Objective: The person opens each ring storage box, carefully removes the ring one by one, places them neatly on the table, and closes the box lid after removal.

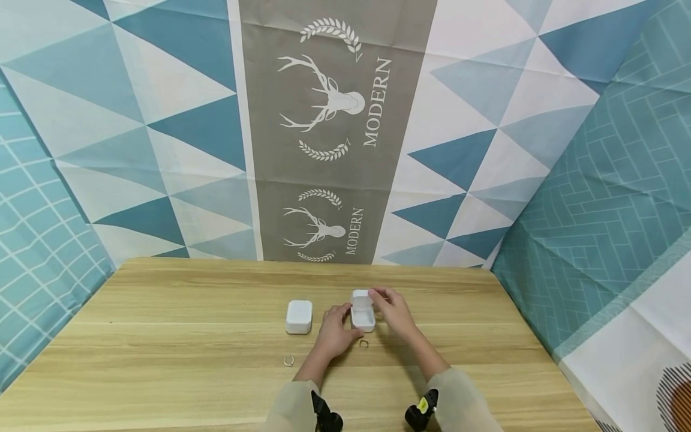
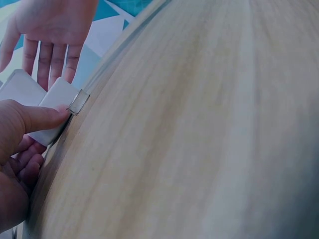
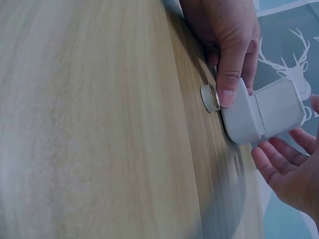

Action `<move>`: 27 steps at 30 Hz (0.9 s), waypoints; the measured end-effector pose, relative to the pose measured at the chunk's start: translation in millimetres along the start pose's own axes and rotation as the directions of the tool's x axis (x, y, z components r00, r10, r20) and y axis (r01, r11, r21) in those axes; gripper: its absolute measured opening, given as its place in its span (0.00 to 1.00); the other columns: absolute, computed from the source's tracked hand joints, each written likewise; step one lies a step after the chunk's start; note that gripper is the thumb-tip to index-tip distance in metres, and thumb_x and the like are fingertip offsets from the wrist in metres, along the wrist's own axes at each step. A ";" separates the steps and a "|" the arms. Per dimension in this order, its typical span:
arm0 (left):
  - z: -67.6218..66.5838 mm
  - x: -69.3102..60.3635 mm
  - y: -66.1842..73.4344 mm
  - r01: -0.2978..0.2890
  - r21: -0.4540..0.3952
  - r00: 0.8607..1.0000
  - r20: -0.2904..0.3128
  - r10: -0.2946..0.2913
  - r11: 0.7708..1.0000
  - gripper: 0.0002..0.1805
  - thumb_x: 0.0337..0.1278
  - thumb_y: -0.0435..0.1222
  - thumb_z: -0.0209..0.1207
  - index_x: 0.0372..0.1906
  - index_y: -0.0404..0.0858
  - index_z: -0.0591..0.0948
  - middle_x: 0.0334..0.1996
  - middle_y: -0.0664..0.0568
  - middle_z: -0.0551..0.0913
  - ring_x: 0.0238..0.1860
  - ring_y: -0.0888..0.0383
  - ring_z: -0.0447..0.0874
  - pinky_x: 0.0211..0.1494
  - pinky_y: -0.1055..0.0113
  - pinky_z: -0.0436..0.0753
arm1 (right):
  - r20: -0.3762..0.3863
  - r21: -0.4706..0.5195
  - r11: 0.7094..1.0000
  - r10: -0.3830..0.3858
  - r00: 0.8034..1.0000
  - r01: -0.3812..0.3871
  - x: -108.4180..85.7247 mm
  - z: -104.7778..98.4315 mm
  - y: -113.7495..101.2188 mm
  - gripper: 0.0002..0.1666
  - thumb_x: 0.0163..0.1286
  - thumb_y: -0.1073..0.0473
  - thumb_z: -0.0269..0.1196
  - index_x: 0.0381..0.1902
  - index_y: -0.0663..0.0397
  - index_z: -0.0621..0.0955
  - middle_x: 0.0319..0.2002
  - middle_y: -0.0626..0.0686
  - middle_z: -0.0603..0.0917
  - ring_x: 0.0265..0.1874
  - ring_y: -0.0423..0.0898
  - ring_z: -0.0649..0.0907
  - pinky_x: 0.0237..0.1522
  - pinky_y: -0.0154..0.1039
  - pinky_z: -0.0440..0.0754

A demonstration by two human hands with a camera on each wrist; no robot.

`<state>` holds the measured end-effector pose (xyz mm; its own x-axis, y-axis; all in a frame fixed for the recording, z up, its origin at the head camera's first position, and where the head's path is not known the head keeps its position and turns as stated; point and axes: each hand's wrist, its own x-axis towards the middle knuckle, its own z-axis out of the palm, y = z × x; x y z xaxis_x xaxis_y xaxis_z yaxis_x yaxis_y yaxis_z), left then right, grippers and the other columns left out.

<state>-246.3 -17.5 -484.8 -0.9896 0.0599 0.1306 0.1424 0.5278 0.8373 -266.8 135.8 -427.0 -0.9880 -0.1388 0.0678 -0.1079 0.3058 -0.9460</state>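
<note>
A small white ring box (image 1: 363, 322) stands on the table with its lid (image 3: 283, 107) raised. My left hand (image 1: 336, 333) grips its base from the left, thumb at the front and fingers behind. At the lid's right side is my right hand (image 1: 395, 312); its fingers are fairly straight, with the fingertips at the lid's edge. Just in front of the box, near the left thumb, a ring (image 3: 206, 98) stands on its edge. The box's inside looks bare white in the head view.
A second white box (image 1: 299, 317), closed, sits left of my left hand. Nearer the front lies another ring (image 1: 288, 357). Behind the wooden table (image 1: 189, 336) hangs a patterned cloth (image 1: 335, 180).
</note>
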 end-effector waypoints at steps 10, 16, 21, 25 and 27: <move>-0.5 0.1 -0.1 0.004 0.001 1.000 0.004 -0.004 1.000 0.38 0.43 0.38 0.70 0.62 0.28 0.69 0.55 0.39 0.74 0.57 0.44 0.69 0.63 0.48 0.70 | 0.013 -0.003 1.000 0.017 1.000 -0.017 3.9 3.8 1.4 0.27 0.71 0.50 0.53 0.57 0.68 0.73 0.48 0.66 0.78 0.46 0.59 0.80 0.47 0.54 0.81; -0.4 0.0 -0.5 0.000 0.001 1.000 0.004 0.000 1.000 0.38 0.43 0.38 0.69 0.61 0.28 0.69 0.55 0.38 0.74 0.57 0.43 0.69 0.62 0.47 0.70 | -0.021 -0.032 0.999 0.002 1.000 -0.003 15.3 10.1 24.5 0.26 0.69 0.47 0.55 0.53 0.63 0.76 0.43 0.60 0.81 0.39 0.48 0.80 0.39 0.43 0.83; -0.9 0.1 -0.1 0.000 0.002 1.000 -0.001 0.000 1.000 0.38 0.43 0.38 0.70 0.61 0.28 0.70 0.55 0.38 0.75 0.57 0.43 0.69 0.63 0.47 0.70 | -0.022 -0.002 1.000 0.011 1.000 -0.011 17.2 11.4 24.8 0.25 0.69 0.48 0.56 0.52 0.63 0.77 0.44 0.61 0.82 0.39 0.47 0.81 0.37 0.40 0.84; -1.2 -0.5 0.8 0.004 -0.003 1.000 0.004 -0.004 1.000 0.38 0.43 0.38 0.69 0.61 0.28 0.69 0.55 0.38 0.75 0.57 0.43 0.69 0.63 0.47 0.70 | -0.021 0.025 1.000 0.015 1.000 -0.015 17.9 12.2 23.6 0.22 0.69 0.51 0.56 0.51 0.63 0.78 0.43 0.61 0.82 0.38 0.47 0.81 0.38 0.40 0.84; -1.2 -0.6 1.2 0.005 -0.005 1.000 0.007 -0.005 1.000 0.38 0.43 0.38 0.69 0.61 0.28 0.69 0.55 0.38 0.75 0.58 0.43 0.69 0.63 0.47 0.70 | -0.024 0.024 1.000 0.012 1.000 -0.011 18.3 12.4 23.4 0.21 0.69 0.53 0.57 0.51 0.63 0.78 0.42 0.60 0.82 0.38 0.47 0.81 0.39 0.40 0.84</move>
<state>-245.6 -17.9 -483.3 -0.9904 0.0629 0.1229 0.1376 0.5243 0.8404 -286.0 128.8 -451.8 -0.9916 -0.1124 0.0646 -0.0944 0.2846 -0.9540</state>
